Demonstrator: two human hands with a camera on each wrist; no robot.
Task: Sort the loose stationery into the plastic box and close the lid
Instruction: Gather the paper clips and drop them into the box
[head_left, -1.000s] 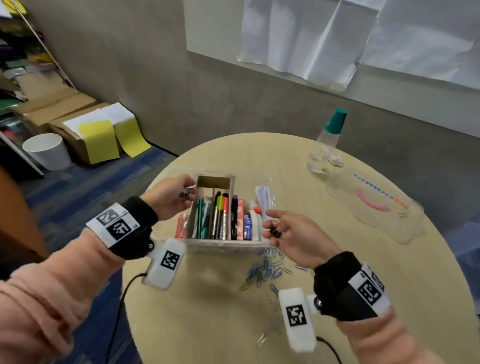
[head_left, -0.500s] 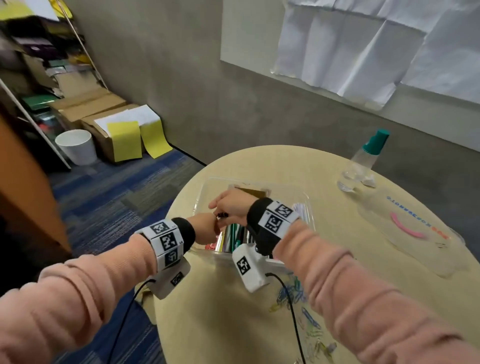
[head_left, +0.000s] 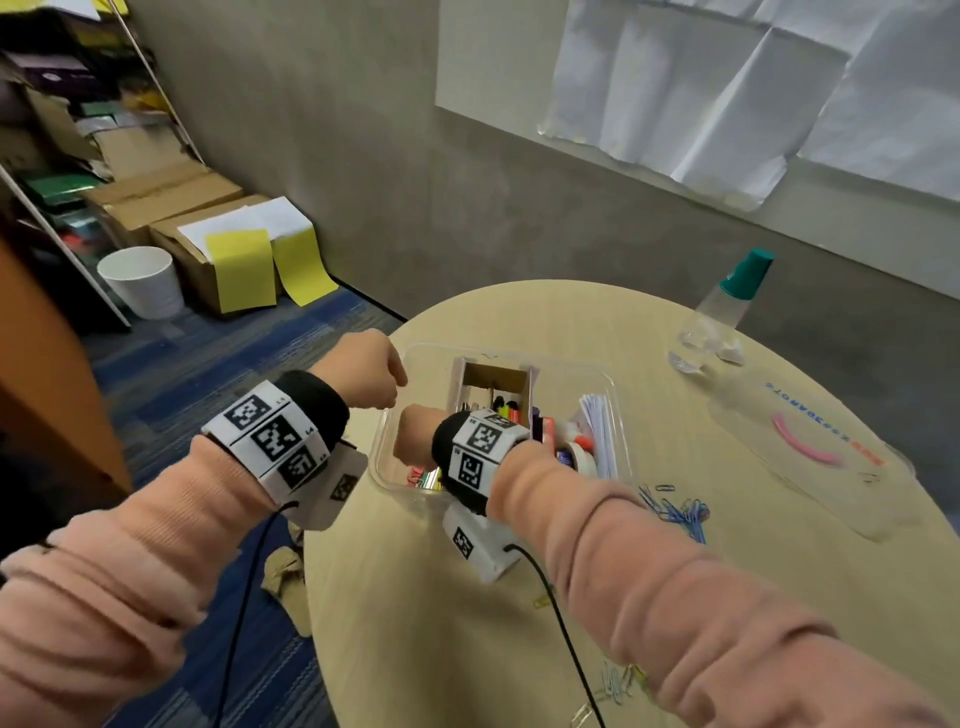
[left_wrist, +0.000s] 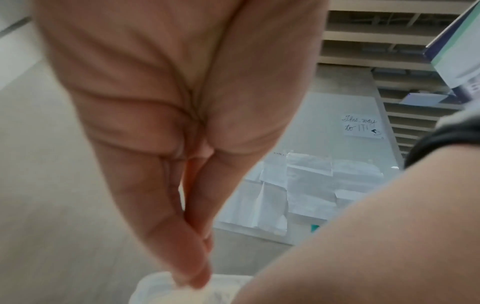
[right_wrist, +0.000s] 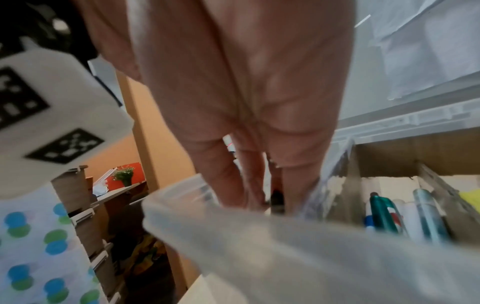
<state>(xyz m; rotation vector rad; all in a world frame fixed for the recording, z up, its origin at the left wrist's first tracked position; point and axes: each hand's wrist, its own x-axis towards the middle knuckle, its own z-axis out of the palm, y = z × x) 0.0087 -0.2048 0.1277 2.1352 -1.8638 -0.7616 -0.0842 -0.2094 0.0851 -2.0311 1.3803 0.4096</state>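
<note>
While the right hand (head_left: 415, 439) reaches into the left compartment of the plastic box (head_left: 613, 387) on the table (head_left: 467, 649), whether it holds something small and dark I cannot tell. The left hand (head_left: 363, 371) hovers beside the box, fingers together, apparently empty. The loose paper clips (head_left: 680, 512) are light and slippery, better pinched in bunches. The lid (head_left: 810, 457), thin and flexible, should be taken by its edges.
</note>
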